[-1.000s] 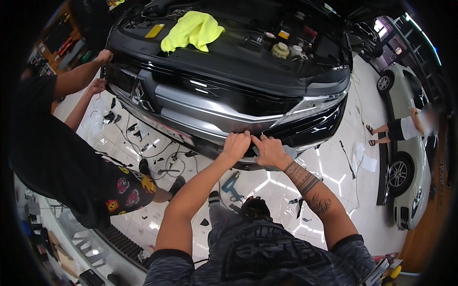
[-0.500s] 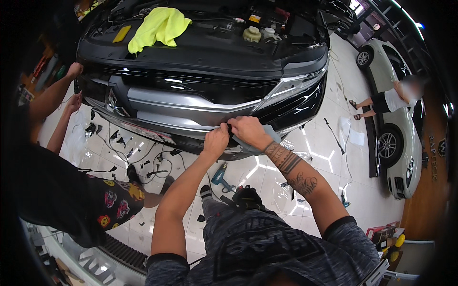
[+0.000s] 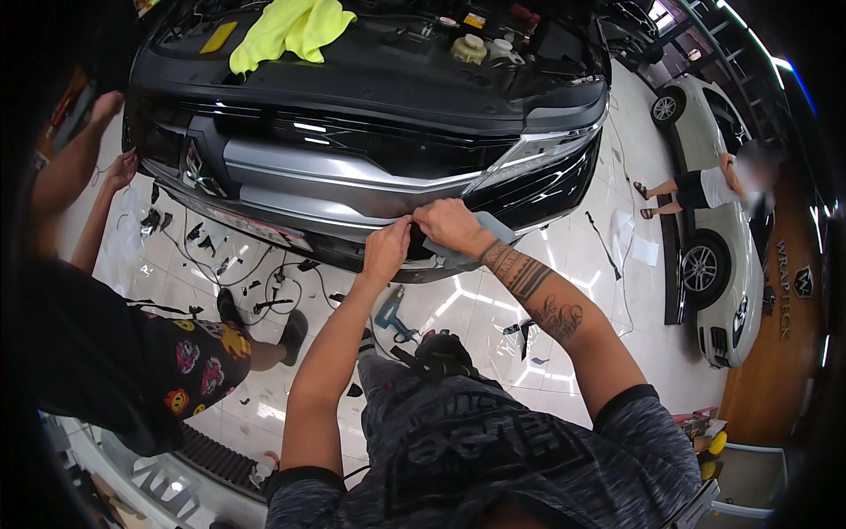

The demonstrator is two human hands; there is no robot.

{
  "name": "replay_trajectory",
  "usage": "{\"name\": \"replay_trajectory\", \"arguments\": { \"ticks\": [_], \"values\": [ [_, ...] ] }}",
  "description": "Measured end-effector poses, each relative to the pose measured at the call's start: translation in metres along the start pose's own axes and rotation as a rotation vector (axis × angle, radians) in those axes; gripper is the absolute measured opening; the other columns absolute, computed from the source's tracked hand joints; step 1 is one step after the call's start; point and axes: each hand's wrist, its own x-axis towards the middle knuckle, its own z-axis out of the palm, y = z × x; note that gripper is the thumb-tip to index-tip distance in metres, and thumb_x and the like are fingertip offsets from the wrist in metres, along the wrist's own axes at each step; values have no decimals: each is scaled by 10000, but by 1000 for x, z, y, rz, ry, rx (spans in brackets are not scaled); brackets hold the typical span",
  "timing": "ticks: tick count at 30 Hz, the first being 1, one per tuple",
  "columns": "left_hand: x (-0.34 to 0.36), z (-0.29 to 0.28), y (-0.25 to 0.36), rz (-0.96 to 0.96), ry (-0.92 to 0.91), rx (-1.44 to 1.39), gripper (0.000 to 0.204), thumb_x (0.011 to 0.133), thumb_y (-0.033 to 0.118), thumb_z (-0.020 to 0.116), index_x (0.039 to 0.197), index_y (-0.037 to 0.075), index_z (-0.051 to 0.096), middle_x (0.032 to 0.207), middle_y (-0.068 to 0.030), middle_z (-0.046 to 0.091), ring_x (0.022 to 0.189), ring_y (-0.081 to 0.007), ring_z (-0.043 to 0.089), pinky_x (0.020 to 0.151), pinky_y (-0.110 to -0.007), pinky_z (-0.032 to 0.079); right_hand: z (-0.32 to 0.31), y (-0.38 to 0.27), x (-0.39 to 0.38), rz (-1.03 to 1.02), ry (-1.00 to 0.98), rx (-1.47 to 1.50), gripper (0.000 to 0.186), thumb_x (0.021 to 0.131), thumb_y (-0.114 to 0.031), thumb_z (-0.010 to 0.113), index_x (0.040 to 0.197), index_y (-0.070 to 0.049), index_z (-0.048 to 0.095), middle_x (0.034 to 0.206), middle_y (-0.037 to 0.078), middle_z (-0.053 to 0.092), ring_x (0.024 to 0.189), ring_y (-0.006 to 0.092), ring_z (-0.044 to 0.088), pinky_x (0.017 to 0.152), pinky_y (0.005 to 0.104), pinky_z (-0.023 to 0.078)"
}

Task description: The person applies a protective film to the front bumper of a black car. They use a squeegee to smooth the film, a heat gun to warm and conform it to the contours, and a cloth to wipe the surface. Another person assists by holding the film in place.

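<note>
My left hand (image 3: 388, 249) is closed at the lower silver grille strip (image 3: 308, 209) of a black car (image 3: 379, 97) with its hood up, fingertips at the strip's right end. My right hand (image 3: 445, 224) meets it there, fingers bent together; what either grips is hidden or too small to make out. A grey-blue piece (image 3: 485, 225), possibly a cloth, lies partly behind my right hand and wrist. Above, the clear headlight (image 3: 520, 163) adjoins the grille. A yellow-green cloth (image 3: 286, 35) and a flat yellow pad (image 3: 218, 37) rest on the engine bay cover.
A co-worker (image 3: 115, 344) works at the car's left end, hands at its edge. At right, another person (image 3: 701, 189) stands by a white car (image 3: 731, 326). A heat gun (image 3: 392, 313), cables, black scraps and white sheets (image 3: 643, 249) lie on the tiled floor.
My right hand's fingers have curled in from an extended index finger, beside my left fingertips. The car sits higher and further left in view; the co-worker's hands have shifted along its edge.
</note>
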Motion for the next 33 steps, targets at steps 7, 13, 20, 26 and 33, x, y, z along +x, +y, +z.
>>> {"name": "replay_trajectory", "arguments": {
  "ticks": [7,13,20,26,33],
  "values": [
    [9,-15,9,-90,-76,-140,150,822,81,616,953,48,683,763,-191,649,718,-381,631,629,-442,496,-4,5,8,36,-102,117,109,815,-159,591,830,-72,656,740,151,650,738,362,630,673,463,503],
    [2,-7,9,-156,3,-183,116,817,65,615,907,30,681,746,-189,648,696,-359,639,618,-414,497,-8,7,12,59,-132,201,121,814,-151,588,832,-68,674,765,142,662,766,357,631,716,454,500],
    [26,-22,3,-309,-291,-328,119,804,38,605,876,-11,686,753,-191,660,715,-320,666,644,-366,504,-3,9,9,131,-144,214,142,788,-155,610,846,-79,714,848,154,679,819,368,629,772,446,508],
    [20,-18,1,-281,-191,-294,104,813,62,605,860,-2,672,769,-176,669,728,-345,656,663,-400,510,-11,-3,18,118,-218,105,130,768,-142,604,808,-67,702,818,176,670,824,375,631,752,451,516],
    [14,-8,8,-313,-98,-263,102,836,91,603,877,14,656,781,-170,670,754,-375,640,674,-433,504,-6,13,27,120,-341,135,176,778,-145,553,778,-22,679,785,201,655,779,377,631,722,440,505]
  ]
}}
